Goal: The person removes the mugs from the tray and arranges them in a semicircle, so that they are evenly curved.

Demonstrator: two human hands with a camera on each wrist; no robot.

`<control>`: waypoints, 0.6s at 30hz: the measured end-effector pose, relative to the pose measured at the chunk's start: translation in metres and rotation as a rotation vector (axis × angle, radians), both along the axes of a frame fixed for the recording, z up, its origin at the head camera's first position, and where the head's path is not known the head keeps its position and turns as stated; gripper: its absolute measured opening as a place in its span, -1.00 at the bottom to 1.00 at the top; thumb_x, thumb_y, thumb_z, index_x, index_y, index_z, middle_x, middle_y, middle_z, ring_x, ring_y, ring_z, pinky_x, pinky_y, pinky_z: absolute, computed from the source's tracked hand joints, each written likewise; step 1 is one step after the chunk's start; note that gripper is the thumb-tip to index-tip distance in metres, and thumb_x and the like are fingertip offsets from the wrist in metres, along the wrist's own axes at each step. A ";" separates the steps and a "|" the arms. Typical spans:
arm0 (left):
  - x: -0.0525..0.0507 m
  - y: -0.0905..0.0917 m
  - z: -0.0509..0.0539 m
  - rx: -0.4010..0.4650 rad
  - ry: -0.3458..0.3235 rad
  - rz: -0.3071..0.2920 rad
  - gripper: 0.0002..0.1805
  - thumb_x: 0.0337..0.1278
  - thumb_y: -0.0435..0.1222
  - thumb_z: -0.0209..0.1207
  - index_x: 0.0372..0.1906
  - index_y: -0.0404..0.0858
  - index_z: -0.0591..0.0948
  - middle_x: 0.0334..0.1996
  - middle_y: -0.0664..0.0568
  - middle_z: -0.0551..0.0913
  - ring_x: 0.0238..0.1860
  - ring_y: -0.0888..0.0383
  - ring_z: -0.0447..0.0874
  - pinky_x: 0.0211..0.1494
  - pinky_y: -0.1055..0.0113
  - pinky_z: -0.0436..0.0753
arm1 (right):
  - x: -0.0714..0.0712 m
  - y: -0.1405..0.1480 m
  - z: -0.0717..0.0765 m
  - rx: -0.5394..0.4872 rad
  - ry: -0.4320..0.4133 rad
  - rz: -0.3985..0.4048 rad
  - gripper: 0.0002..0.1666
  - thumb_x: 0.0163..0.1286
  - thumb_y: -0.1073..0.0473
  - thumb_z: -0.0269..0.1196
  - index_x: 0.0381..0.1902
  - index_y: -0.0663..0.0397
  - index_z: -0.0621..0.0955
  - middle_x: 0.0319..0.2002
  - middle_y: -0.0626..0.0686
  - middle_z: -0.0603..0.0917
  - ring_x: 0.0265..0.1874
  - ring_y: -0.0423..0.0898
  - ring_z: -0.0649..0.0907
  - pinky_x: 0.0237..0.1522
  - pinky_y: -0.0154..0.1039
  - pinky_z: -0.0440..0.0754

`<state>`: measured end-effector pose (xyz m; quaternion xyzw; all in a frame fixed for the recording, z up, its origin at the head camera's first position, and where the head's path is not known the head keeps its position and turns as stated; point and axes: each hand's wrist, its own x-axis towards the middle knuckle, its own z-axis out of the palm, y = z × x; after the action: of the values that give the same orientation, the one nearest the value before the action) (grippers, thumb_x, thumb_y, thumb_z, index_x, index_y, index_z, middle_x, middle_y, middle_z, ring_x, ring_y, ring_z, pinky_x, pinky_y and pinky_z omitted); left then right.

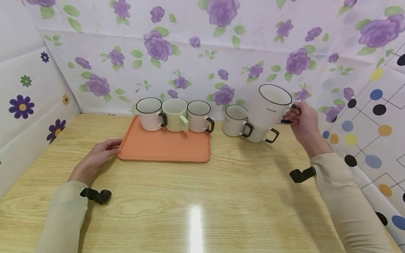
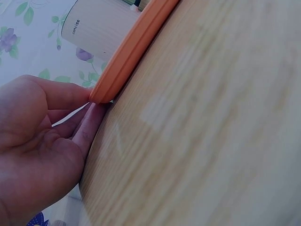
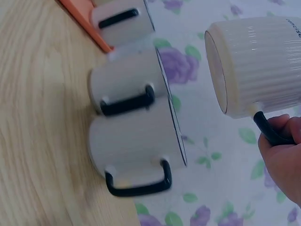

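My right hand (image 1: 305,123) grips the black handle of a white mug (image 1: 269,109) with a dark rim. This mug (image 3: 258,66) is held up off the table, mouth upward, in front of and above a second white mug (image 1: 254,135) that it partly hides. A third white mug (image 1: 233,123) stands just left of that one. At the left, my left hand (image 1: 101,153) pinches the edge of an orange tray (image 1: 164,149); in the left wrist view the thumb side and fingers of this hand (image 2: 47,136) meet the tray's corner (image 2: 127,56).
Along the tray's back stand a white mug (image 1: 149,116), a pale green mug (image 1: 175,116) and another white mug (image 1: 198,117). The wooden table (image 1: 152,196) ends at a flowered cloth (image 1: 190,70) behind and a dotted cloth (image 1: 373,140) at the right.
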<state>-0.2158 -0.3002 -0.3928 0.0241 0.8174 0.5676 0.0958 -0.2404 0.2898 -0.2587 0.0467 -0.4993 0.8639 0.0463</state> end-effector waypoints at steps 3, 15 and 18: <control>0.000 0.000 0.000 0.006 0.006 -0.003 -0.43 0.47 -0.40 -0.09 0.44 -0.53 0.08 0.30 -0.42 0.22 -0.08 0.48 0.39 -0.04 0.60 0.45 | -0.002 0.017 0.002 -0.004 0.000 -0.025 -0.47 0.47 0.33 -0.11 -0.78 0.12 0.24 -0.74 -0.03 0.10 -0.69 -0.15 0.10 -0.56 -0.38 0.26; 0.000 -0.002 0.000 0.011 0.021 -0.031 -0.44 0.48 -0.42 -0.12 0.43 -0.56 0.06 0.30 -0.45 0.21 -0.08 0.47 0.40 -0.04 0.59 0.47 | -0.003 0.071 -0.018 -0.126 -0.029 -0.177 -0.50 0.46 0.39 -0.11 -0.76 0.21 0.25 -0.77 0.01 0.19 -0.73 -0.12 0.13 -0.55 -0.24 0.39; 0.000 -0.001 0.000 0.007 0.018 -0.032 -0.44 0.48 -0.41 -0.12 0.44 -0.54 0.06 0.31 -0.45 0.20 -0.07 0.45 0.39 -0.03 0.59 0.47 | -0.002 0.080 -0.028 -0.108 -0.050 -0.204 -0.53 0.46 0.37 -0.09 -0.73 0.21 0.28 -0.77 0.00 0.24 -0.72 -0.12 0.14 -0.55 -0.25 0.41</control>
<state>-0.2158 -0.3012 -0.3931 0.0428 0.8158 0.5686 0.0973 -0.2426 0.3697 -0.2871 -0.0286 -0.4552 0.8813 0.1238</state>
